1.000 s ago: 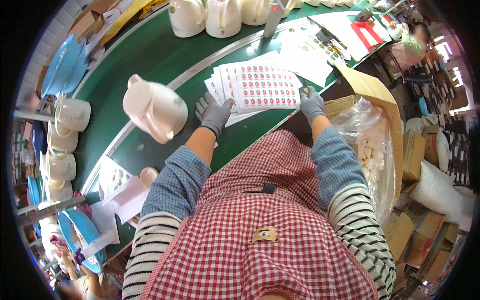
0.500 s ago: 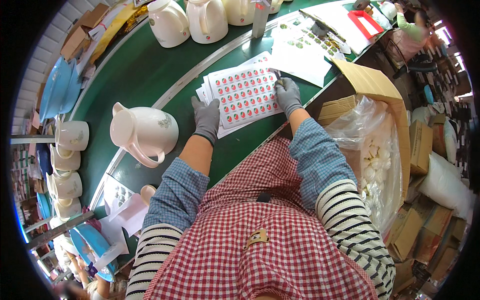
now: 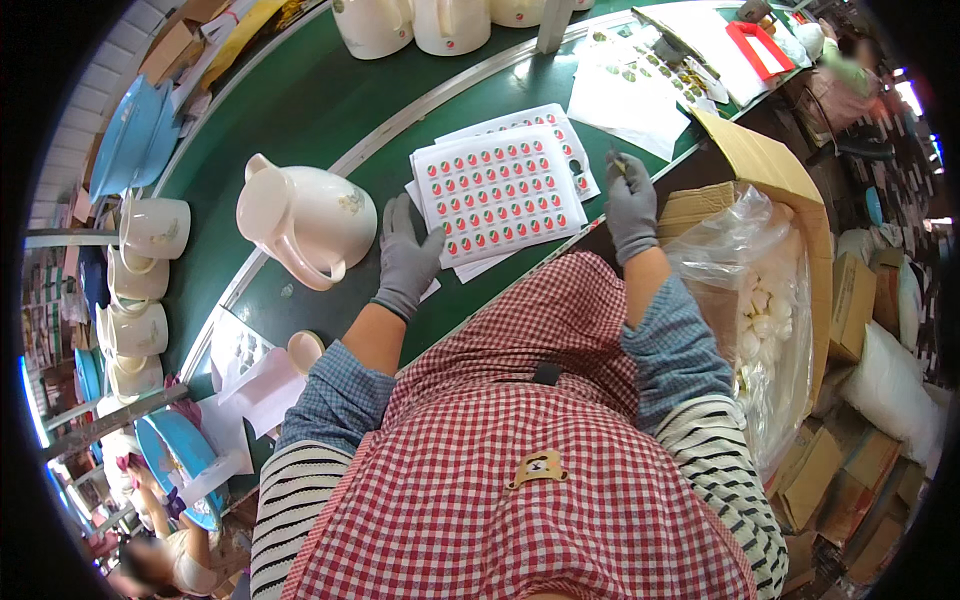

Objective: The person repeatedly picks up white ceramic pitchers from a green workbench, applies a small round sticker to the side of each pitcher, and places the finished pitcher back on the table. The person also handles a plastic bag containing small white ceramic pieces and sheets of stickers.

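A stack of white sheets with rows of red-and-green round stickers (image 3: 498, 195) lies on the green work surface before me. My left hand (image 3: 408, 258), in a grey glove, is at the stack's left edge, fingers stretched and thumb apart. Right of the stack, clear of the paper, my gloved right hand (image 3: 630, 205) is closed around a thin dark pointed tool (image 3: 614, 152); its exact kind is too small to make out. To the left of my left hand stands a cream pitcher (image 3: 325, 222) with a handle and a faint printed motif.
More cream pitchers (image 3: 450, 25) stand at the far side, beside a metal post (image 3: 552, 28). Other sheets (image 3: 625, 125) lie far right. An open carton (image 3: 815, 250) with a plastic-lined load is at my right. Stacked cream pots (image 3: 140, 330) and blue basins line the left.
My right hand has drawn back to the right, off the sheets' edge, with the tool in it. My left hand stays beside the stack. The whole view has shifted slightly.
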{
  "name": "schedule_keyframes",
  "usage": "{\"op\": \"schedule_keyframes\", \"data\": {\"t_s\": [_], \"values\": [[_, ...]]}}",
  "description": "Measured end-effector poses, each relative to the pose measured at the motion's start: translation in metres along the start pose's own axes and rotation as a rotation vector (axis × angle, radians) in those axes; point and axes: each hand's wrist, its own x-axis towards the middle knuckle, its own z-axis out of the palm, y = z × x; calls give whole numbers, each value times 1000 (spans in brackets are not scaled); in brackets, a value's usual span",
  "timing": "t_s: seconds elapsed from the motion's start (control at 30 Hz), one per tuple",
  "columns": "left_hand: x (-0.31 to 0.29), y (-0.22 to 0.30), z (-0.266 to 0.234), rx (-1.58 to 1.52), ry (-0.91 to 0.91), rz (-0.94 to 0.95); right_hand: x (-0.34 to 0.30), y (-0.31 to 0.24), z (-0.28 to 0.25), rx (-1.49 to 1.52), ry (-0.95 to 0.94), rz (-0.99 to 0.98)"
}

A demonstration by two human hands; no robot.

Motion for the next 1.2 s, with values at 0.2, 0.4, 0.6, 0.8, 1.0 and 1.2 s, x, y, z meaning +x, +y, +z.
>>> {"op": "schedule_keyframes", "data": {"t_s": [0.2,0.4,0.6,0.8,1.0,1.2], "values": [[-3,5,5,258,-280,405,-16,-50,68,-544,-491,73],[6,6,16,293,-348,391,2,-53,160,-816,-701,228],[6,8,10,237,-371,367,12,-58,185,-1036,-671,190],[5,5,12,208,-369,351,21,-61,191,-1104,-765,177],[6,5,11,191,-379,346,24,-66,196,-1145,-812,130],[4,1,16,188,-352,357,20,-71,211,-1314,-816,58]]}}
